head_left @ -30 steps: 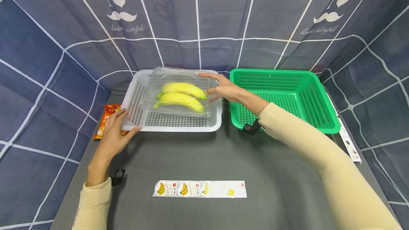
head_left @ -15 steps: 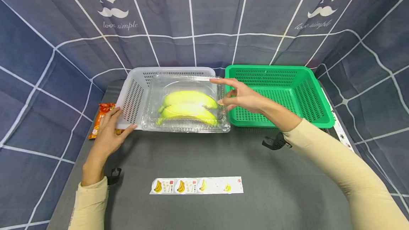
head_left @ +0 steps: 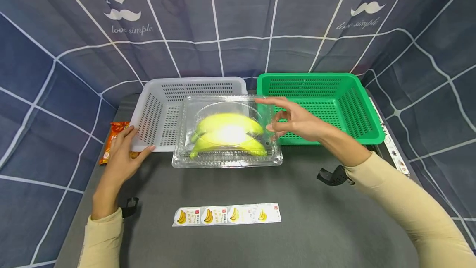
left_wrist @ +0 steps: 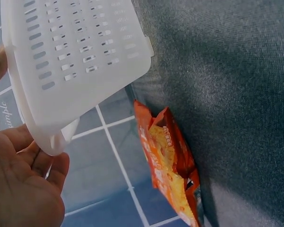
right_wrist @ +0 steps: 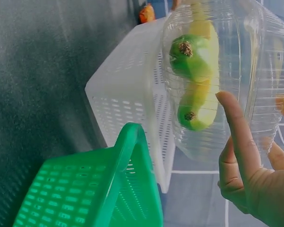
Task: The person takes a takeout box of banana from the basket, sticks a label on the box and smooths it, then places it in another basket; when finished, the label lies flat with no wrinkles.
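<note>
My right hand [head_left: 297,121] grips the right side of a clear plastic clamshell box [head_left: 227,162] that holds two yellow bananas [head_left: 228,133]. Raised, the box overlaps the front right of a white perforated basket [head_left: 158,113] in the head view. Green banana ends [right_wrist: 191,56] show through its ribbed side [right_wrist: 232,61] in the right wrist view, with fingers [right_wrist: 241,132] against the plastic. At the basket's front left corner, my left hand [head_left: 120,156] holds the rim, its fingers curled around the edge in the left wrist view.
A green perforated basket [head_left: 357,115] stands right of the white one. An orange snack packet [left_wrist: 165,161] lies beside the left hand. Near the front is a strip of banana stickers [head_left: 227,215]. At far right lies another printed white strip [head_left: 394,152]. Dark tiled-pattern cloth hangs behind.
The right hand has lifted the box of bananas out of the white basket, bringing it forward and to the right. The left hand has stayed on the basket's corner.
</note>
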Demonstrator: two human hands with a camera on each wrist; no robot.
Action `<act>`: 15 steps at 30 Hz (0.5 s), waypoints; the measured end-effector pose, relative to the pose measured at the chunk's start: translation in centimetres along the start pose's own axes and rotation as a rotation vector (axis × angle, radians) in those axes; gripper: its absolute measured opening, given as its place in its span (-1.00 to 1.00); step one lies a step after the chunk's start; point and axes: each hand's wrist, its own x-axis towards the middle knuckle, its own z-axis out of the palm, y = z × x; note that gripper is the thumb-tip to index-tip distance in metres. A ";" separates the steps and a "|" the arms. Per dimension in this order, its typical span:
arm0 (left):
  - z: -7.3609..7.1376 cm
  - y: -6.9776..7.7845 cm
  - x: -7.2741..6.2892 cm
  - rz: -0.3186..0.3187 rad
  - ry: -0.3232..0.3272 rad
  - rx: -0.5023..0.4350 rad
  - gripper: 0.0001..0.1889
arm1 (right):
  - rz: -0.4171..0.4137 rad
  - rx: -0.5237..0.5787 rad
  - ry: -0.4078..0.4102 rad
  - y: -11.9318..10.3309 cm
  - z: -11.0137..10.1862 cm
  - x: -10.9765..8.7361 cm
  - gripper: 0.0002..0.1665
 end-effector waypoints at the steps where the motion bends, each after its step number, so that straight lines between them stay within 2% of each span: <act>1: 0.0 0.0 0.0 -0.003 -0.002 -0.001 -0.19 | -0.002 -0.007 0.004 0.1 0.0 -0.3 -0.16; 9: -0.1 -0.1 -0.1 -0.027 -0.010 0.006 -0.18 | -0.017 -0.088 -0.036 1.8 1.6 -3.1 -0.20; 15: 0.2 0.1 0.0 -0.029 0.008 -0.015 -0.20 | -0.042 -0.118 -0.022 3.7 3.2 -5.4 -0.21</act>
